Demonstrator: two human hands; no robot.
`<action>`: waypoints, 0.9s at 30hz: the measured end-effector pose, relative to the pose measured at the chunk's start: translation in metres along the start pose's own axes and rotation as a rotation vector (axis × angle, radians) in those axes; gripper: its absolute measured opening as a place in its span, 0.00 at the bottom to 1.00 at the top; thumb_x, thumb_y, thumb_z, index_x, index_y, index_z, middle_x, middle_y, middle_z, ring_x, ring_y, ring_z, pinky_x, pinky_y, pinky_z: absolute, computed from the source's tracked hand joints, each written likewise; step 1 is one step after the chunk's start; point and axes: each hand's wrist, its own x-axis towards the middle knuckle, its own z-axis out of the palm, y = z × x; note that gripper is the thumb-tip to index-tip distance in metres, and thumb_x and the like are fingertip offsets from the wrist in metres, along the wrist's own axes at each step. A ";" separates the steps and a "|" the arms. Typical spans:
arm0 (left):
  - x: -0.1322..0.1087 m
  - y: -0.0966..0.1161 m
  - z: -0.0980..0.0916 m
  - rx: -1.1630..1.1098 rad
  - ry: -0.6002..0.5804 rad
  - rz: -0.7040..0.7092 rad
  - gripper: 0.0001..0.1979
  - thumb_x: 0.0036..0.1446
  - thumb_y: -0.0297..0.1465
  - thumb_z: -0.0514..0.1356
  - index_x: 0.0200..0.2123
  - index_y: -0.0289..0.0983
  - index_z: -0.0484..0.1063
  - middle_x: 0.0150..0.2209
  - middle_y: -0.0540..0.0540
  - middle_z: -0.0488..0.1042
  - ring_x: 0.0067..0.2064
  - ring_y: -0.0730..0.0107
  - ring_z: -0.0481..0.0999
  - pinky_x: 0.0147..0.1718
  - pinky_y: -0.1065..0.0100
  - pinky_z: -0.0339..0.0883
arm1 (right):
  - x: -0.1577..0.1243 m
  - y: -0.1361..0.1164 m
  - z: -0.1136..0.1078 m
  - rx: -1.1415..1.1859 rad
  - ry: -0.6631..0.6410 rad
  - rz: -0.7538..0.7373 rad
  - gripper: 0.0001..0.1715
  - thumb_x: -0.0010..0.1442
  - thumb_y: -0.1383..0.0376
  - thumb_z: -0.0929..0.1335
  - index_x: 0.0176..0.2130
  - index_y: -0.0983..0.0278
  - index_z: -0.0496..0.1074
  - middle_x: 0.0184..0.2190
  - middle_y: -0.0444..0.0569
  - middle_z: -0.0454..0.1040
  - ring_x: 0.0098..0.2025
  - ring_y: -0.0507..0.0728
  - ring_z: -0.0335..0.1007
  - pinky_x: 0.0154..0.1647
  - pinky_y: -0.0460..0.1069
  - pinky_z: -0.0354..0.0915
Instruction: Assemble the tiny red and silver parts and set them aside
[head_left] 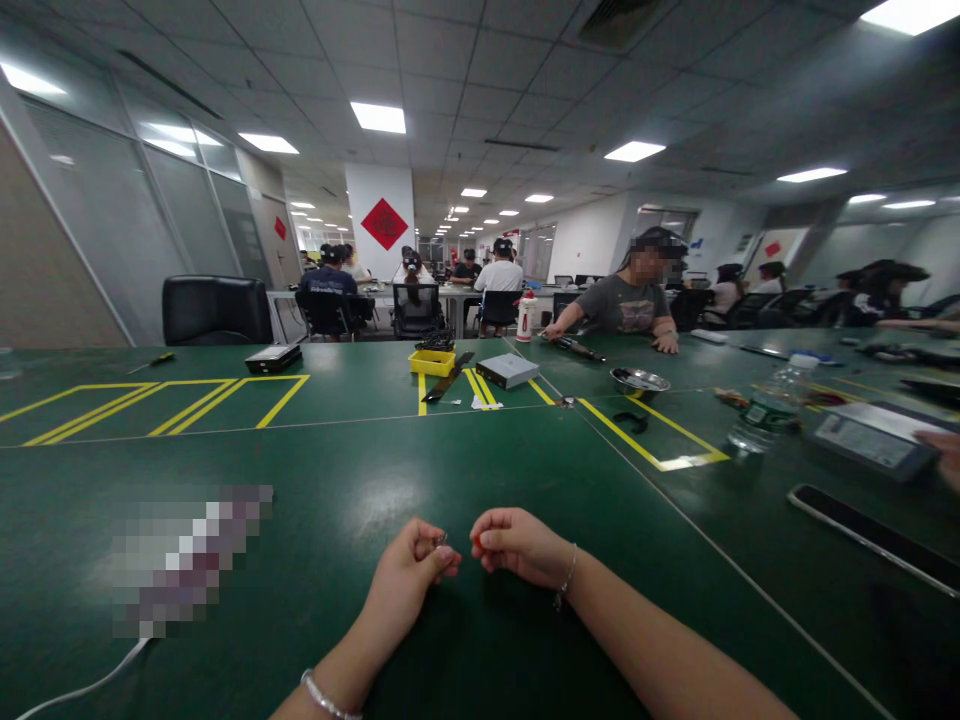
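Green table (300, 480): It fills the lower frame, its smooth top running beneath your two forearms.
Co-worker (634, 305): A person in a dark cap and grey top leans at the table's far edge, upper right of the frame.
Grey box (862, 440): At the right edge of the frame, well apart from your work, another person's hand (945, 455) beside it.
Water bottle (776, 405): Standing right of centre; a knock from a passing arm could tip it.
Left hand (412, 565): Your thumb and fingers are pinched together on a tiny item, lower centre of the frame.
Right hand (529, 548): Just beside the left, a narrow gap between, your fingertips clamped on a second item.
Bracelet (568, 580): Loose on your right wrist, with a dangling end; it could snag if the wrist drags low.
Red piece (478, 540): Between your right fingertips, mostly covered; a slackened pinch could let it drop and skitter over the smooth top.
Shiny piece (441, 541): At your left fingertips, too small to identify; squeezing off-centre could flick it away, and your fingers hide its alignment.
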 end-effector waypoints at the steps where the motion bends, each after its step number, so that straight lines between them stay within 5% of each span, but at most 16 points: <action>1: 0.000 0.001 0.001 0.003 -0.003 0.000 0.11 0.43 0.32 0.57 0.29 0.36 0.57 0.23 0.49 0.73 0.25 0.70 0.72 0.23 0.72 0.59 | 0.001 0.000 0.000 0.003 0.000 0.002 0.11 0.43 0.67 0.67 0.31 0.70 0.66 0.24 0.46 0.69 0.24 0.47 0.64 0.28 0.45 0.58; 9: 0.000 0.005 0.002 0.099 -0.014 -0.040 0.10 0.46 0.34 0.53 0.31 0.35 0.59 0.22 0.49 0.72 0.22 0.74 0.70 0.20 0.74 0.56 | 0.000 -0.001 0.001 0.050 0.030 -0.028 0.12 0.42 0.70 0.68 0.31 0.69 0.65 0.26 0.46 0.69 0.27 0.48 0.65 0.31 0.45 0.58; 15: 0.001 0.002 -0.002 0.067 0.021 -0.003 0.16 0.48 0.36 0.51 0.39 0.34 0.62 0.22 0.51 0.68 0.23 0.77 0.66 0.20 0.75 0.54 | 0.001 -0.001 0.000 0.057 0.044 -0.027 0.11 0.49 0.63 0.64 0.31 0.69 0.65 0.20 0.44 0.67 0.22 0.46 0.63 0.25 0.44 0.56; 21: 0.001 -0.002 -0.004 0.004 0.032 0.010 0.17 0.50 0.37 0.49 0.41 0.35 0.62 0.25 0.50 0.67 0.25 0.76 0.65 0.20 0.75 0.54 | 0.000 -0.002 0.001 0.071 0.044 -0.039 0.12 0.42 0.71 0.68 0.31 0.68 0.64 0.27 0.46 0.68 0.26 0.47 0.65 0.32 0.46 0.57; 27: 0.002 0.000 -0.004 0.028 0.011 0.011 0.16 0.50 0.35 0.51 0.41 0.34 0.61 0.23 0.50 0.67 0.24 0.76 0.65 0.22 0.74 0.55 | 0.000 -0.002 0.001 0.042 0.054 -0.021 0.10 0.47 0.64 0.66 0.30 0.69 0.66 0.20 0.44 0.67 0.22 0.47 0.63 0.25 0.44 0.56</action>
